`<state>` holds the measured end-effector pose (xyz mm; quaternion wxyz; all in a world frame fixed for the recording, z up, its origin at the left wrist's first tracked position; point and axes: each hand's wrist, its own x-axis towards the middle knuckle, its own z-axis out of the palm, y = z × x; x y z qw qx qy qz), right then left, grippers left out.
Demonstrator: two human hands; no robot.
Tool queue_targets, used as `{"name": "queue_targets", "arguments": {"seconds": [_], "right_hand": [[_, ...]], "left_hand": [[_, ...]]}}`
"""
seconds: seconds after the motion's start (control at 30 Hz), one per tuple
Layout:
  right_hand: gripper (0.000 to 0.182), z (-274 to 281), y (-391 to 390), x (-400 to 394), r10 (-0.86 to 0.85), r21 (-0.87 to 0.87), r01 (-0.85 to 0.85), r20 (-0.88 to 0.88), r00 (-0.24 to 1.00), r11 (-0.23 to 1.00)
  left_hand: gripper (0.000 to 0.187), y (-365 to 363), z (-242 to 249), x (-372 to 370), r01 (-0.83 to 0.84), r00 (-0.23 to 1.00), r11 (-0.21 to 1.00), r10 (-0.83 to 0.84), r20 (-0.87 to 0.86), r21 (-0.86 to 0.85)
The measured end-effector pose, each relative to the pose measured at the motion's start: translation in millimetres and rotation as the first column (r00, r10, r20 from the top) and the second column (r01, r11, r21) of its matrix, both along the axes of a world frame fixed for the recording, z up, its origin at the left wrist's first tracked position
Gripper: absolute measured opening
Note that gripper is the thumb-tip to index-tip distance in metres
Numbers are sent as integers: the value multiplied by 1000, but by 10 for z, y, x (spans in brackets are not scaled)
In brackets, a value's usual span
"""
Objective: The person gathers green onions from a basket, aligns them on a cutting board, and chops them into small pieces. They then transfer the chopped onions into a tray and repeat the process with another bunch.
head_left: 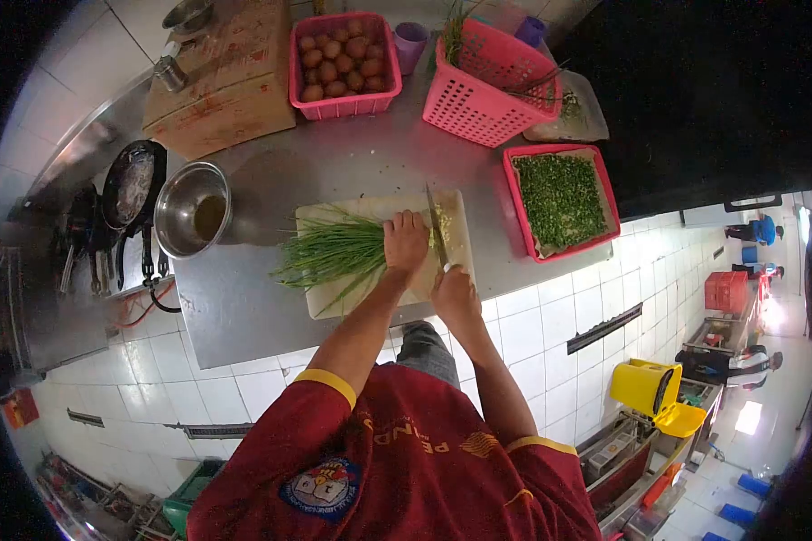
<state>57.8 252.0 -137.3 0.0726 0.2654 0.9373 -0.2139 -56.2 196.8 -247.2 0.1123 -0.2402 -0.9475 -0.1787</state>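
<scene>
A bunch of long green onions [338,248] lies across the white cutting board [320,305], its leafy tips hanging over the left edge. My left hand [406,242] is closed over the right end of the bunch, pressing it to the board. In my right hand [456,293] is the handle of a kitchen knife [436,224], whose blade points away from me beside my left fingers. Small pale chopped pieces [446,227] lie along the blade on the right part of the board.
A red tray of chopped greens [564,200] stands to the right. Behind are a pink basket [483,99] and a pink crate of eggs [346,106]. A metal bowl [192,209] sits left, near a black pan [133,185] and a cardboard box [216,90]. Several people are far right.
</scene>
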Motion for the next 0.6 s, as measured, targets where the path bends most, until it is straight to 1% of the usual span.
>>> {"name": "queue_targets", "arguments": {"seconds": [0.07,0.1,0.2,0.27,0.3,0.4,0.43,0.5,0.53,0.6], "right_hand": [[31,12,-25,115,14,-18,-13,37,999,1000],[32,-9,-58,169,-17,-40,19,54,998,999],[34,-136,-146,280,-106,-115,122,135,985,986],[35,-250,-155,284,-176,-166,215,220,959,962],[35,-278,-174,276,-192,-218,225,164,968,950],[33,-667,-114,145,-155,-136,148,-41,987,980],[32,-701,-71,78,-173,-153,171,-2,985,973],[32,-740,15,43,-90,-57,85,-81,993,995],[32,-617,44,-90,-36,-3,35,-128,991,999],[33,-353,43,-117,-25,-29,22,-90,996,999]], "left_hand": [[21,0,41,16,-5,1000,1000,5,-3,27],[21,-7,42,11,-11,1000,999,11,-5,40],[20,4,36,-3,-4,997,999,6,78,-34],[19,6,-16,8,3,999,999,-1,50,-48],[19,6,-37,8,8,1000,998,-7,31,-57],[21,1,-28,-13,10,998,997,-5,58,-73],[22,-16,0,-48,12,998,998,-8,58,-60],[24,-10,35,-1,17,996,999,-14,83,-30],[24,10,47,-26,10,998,1000,-8,68,-24],[23,-6,46,-2,8,999,1000,-7,49,-23]]}}
